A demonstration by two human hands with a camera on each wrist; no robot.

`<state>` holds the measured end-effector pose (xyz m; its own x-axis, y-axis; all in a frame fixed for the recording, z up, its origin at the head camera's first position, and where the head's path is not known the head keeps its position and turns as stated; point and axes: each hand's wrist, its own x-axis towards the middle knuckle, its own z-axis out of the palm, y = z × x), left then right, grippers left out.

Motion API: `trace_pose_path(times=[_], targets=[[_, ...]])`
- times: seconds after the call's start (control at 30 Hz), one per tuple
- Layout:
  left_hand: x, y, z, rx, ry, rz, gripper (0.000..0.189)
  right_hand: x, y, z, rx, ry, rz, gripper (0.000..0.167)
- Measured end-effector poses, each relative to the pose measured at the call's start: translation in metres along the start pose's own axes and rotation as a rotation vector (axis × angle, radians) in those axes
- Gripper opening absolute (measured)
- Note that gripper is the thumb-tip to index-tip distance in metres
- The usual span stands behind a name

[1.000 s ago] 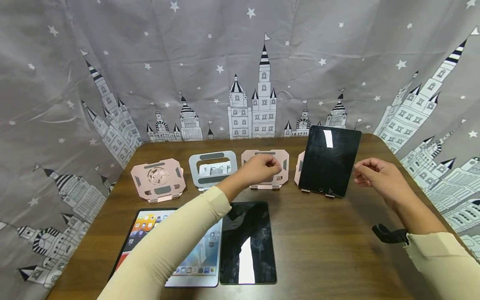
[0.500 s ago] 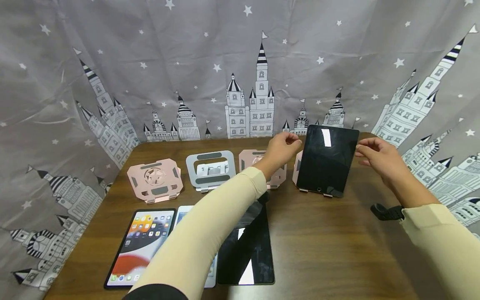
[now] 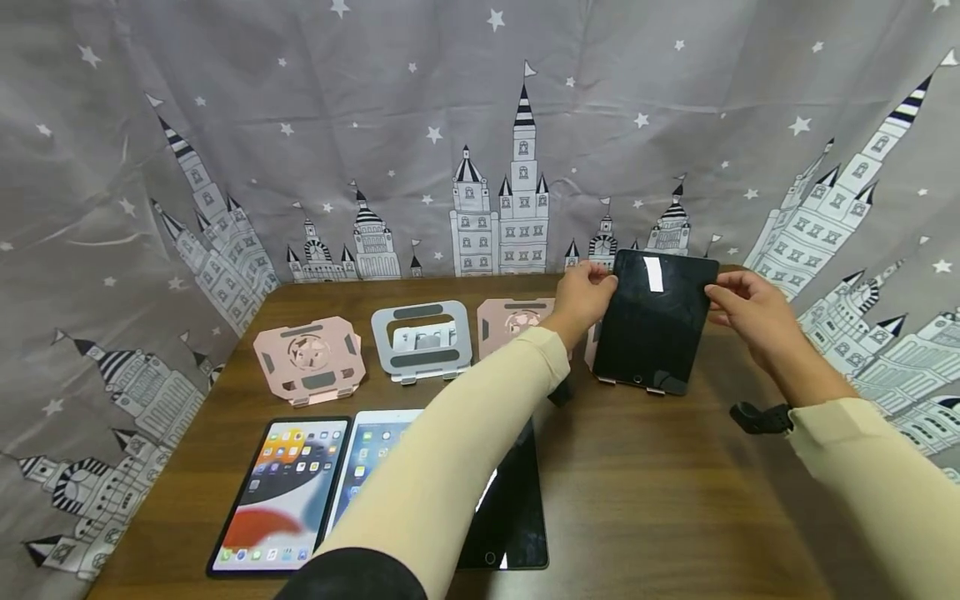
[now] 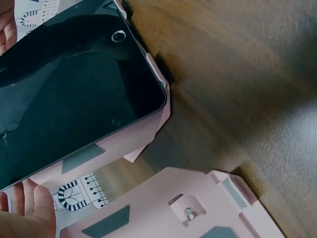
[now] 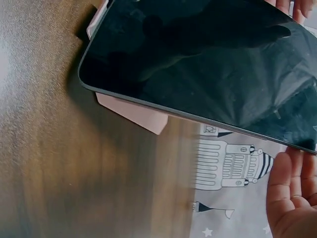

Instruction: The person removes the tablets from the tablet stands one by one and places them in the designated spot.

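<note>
A black tablet (image 3: 656, 325) leans upright on a pink stand (image 4: 136, 136) at the table's right rear, its screen dark. My left hand (image 3: 582, 296) holds the tablet's left edge near the top, thumb at the rim. On the opposite edge, my right hand (image 3: 750, 304) pinches the tablet, its thumb on the front and its other fingers partly hidden behind. Most of the stand is covered by the tablet; a pink corner (image 5: 133, 114) shows below it in the right wrist view.
Left of the tablet stand another pink stand (image 3: 517, 321), a grey-blue stand (image 3: 423, 360) and a further pink stand (image 3: 309, 362). In front lie a lit tablet (image 3: 281, 500), a white-framed tablet (image 3: 367, 442) and a dark tablet (image 3: 517, 508), partly under my left sleeve (image 3: 450, 433).
My left hand has moved right, from before the neighbouring pink stand to the tablet's left edge. My right hand has risen along the right edge and now grips it. The tablet stays in place.
</note>
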<state>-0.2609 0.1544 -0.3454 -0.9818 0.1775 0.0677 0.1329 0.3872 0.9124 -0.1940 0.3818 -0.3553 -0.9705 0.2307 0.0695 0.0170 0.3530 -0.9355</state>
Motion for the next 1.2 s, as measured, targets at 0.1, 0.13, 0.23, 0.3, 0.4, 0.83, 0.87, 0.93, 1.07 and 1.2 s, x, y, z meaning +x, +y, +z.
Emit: trace_pose_path(times=[0.1, 0.13, 0.23, 0.3, 0.4, 0.83, 0.87, 0.93, 1.07, 1.2], targets=[[0.0, -0.001, 0.004, -0.018, 0.017, -0.03, 0.017, 0.001, 0.002, 0.003, 0.035, 0.034, -0.001, 0.018], [0.0, -0.002, 0.005, -0.03, 0.023, -0.035, 0.016, 0.001, 0.003, 0.003, 0.071, 0.042, 0.0, 0.017], [0.0, -0.002, 0.007, -0.073, 0.042, -0.043, 0.013, 0.0, 0.006, 0.004, 0.185, 0.063, -0.001, 0.012], [0.0, -0.001, 0.008, -0.104, 0.048, -0.05, 0.011, -0.001, 0.007, 0.004, 0.254, 0.07, -0.003, 0.01], [-0.001, -0.002, 0.01, -0.124, 0.064, -0.064, 0.009, -0.003, 0.008, 0.005, 0.319, 0.073, -0.006, 0.01], [-0.008, -0.006, 0.002, -0.218, 0.021, 0.008, 0.007, -0.014, 0.003, 0.005, 0.486, 0.078, -0.075, 0.005], [-0.01, -0.007, -0.001, -0.226, 0.015, 0.018, 0.006, -0.016, 0.002, 0.005, 0.49, 0.074, -0.082, 0.004], [-0.013, -0.008, -0.006, -0.25, 0.0, 0.03, 0.007, -0.018, 0.0, 0.007, 0.488, 0.07, -0.097, 0.004], [-0.018, -0.011, -0.017, -0.295, -0.033, 0.041, 0.007, -0.025, -0.006, 0.011, 0.446, 0.07, -0.106, 0.004], [-0.023, -0.017, -0.026, -0.335, -0.067, 0.049, 0.007, -0.032, -0.011, 0.016, 0.408, 0.064, -0.1, 0.004]])
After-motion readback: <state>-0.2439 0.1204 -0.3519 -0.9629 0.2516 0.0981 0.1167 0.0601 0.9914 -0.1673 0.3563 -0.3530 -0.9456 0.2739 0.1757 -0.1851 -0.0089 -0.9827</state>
